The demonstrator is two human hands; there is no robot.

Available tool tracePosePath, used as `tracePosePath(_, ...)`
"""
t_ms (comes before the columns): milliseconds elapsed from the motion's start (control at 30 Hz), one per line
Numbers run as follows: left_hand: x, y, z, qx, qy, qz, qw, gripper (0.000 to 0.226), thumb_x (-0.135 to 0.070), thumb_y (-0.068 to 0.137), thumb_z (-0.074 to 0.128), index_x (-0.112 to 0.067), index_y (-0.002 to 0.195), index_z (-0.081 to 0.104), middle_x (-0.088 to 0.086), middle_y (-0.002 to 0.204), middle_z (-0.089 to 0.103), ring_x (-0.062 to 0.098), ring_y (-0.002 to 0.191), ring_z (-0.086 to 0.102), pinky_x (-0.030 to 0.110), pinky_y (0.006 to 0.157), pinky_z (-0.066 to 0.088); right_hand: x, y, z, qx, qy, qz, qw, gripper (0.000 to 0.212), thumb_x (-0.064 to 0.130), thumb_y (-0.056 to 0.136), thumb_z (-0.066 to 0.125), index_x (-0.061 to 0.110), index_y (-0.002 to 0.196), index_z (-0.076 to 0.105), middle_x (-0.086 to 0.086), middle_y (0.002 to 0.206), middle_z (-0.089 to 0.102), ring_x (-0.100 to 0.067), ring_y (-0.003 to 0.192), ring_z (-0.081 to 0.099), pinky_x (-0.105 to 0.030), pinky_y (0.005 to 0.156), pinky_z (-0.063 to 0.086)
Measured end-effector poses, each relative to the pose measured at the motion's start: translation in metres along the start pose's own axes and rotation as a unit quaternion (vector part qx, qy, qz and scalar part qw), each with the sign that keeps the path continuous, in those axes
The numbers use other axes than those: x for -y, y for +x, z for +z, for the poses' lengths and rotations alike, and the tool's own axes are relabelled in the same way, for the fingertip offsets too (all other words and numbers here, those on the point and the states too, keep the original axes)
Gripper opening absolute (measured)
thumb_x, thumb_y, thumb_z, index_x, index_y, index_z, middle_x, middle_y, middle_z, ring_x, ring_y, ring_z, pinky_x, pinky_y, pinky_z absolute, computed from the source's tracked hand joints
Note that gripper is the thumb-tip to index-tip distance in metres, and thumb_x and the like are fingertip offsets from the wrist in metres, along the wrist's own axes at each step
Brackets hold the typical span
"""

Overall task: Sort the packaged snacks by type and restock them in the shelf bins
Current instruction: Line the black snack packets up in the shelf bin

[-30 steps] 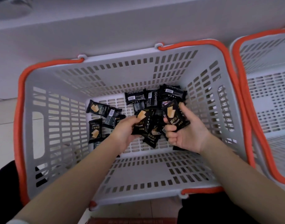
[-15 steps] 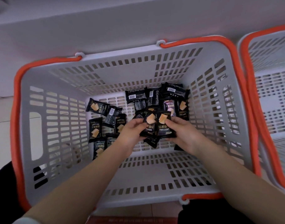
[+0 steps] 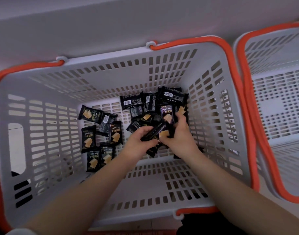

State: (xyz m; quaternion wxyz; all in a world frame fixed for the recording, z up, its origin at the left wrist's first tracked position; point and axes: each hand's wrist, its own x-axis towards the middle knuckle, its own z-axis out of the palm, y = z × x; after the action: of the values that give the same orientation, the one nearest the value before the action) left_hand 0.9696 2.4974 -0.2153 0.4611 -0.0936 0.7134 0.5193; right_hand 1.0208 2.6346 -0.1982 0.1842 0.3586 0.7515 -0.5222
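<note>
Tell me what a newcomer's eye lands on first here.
Two bare hands, left hand and right hand, meet low in the grey basket, gripping black snack packets. More packets lie loose on the basket floor to their left. A second basket stands at the right.

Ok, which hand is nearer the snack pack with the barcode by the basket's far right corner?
Right. The right hand lies just below that pack; the left hand sits farther down-left.
</note>
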Motion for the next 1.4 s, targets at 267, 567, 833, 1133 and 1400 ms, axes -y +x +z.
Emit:
tracePosePath(267, -0.001, 0.007, -0.010, 0.088, 0.070, -0.025, 0.993, 0.023, -0.010, 0.080, 0.069, -0.020, 0.098, 0.058, -0.005, 0.085, 0.069, 0.003, 0.075, 0.066, 0.013, 0.065, 0.050, -0.005, 0.010, 0.000, 0.209, -0.301, -0.124, 0.922, 0.044, 0.022, 0.086, 0.062, 0.016, 0.128, 0.052, -0.008, 0.121, 0.051, -0.025, 0.111, 0.050, -0.041, 0.093, 0.045)
tracePosePath(567, 0.025, 0.029, -0.015, -0.175, 0.343, 0.093, 0.918, 0.048, -0.032, 0.082, 0.068, -0.011, 0.122, 0.051, 0.006, 0.121, 0.048, 0.017, 0.108, 0.048, 0.025, 0.091, 0.042, -0.008, 0.021, -0.016, 0.120, -0.167, 0.027, 0.978, 0.024, 0.031, 0.086, 0.058, 0.011, 0.095, 0.049, 0.001, 0.079, 0.050, -0.019, 0.080, 0.051, -0.026, 0.054, 0.038)
tracePosePath(833, 0.027, 0.040, -0.031, -0.113, 0.531, 0.146, 0.827, 0.052, -0.027, 0.087, 0.061, -0.014, 0.134, 0.042, 0.003, 0.137, 0.042, 0.022, 0.115, 0.051, 0.034, 0.080, 0.050, -0.011, 0.019, -0.009, 0.135, -0.132, 0.020, 0.982, 0.033, 0.032, 0.087, 0.059, 0.013, 0.112, 0.051, 0.002, 0.090, 0.054, -0.016, 0.084, 0.052, -0.028, 0.067, 0.042)
tracePosePath(1133, 0.000, 0.008, -0.065, -0.116, -0.191, -0.093, 0.970, 0.005, -0.012, 0.090, 0.058, -0.011, 0.094, 0.061, 0.006, 0.090, 0.071, 0.015, 0.075, 0.071, 0.027, 0.067, 0.055, 0.008, 0.018, -0.017, 0.182, 0.098, 0.058, 0.977, 0.018, 0.021, 0.088, 0.062, 0.024, 0.105, 0.059, 0.007, 0.106, 0.061, -0.011, 0.100, 0.056, -0.023, 0.080, 0.040)
tracePosePath(1400, -0.013, -0.009, -0.045, 0.028, -0.010, -0.059, 0.998, 0.010, -0.006, 0.083, 0.065, -0.015, 0.087, 0.067, 0.001, 0.081, 0.071, 0.014, 0.076, 0.068, 0.029, 0.073, 0.057, 0.006, 0.018, -0.013, 0.130, 0.071, 0.066, 0.987, 0.031, 0.019, 0.088, 0.059, 0.024, 0.117, 0.051, 0.002, 0.108, 0.062, -0.015, 0.099, 0.059, -0.028, 0.082, 0.048)
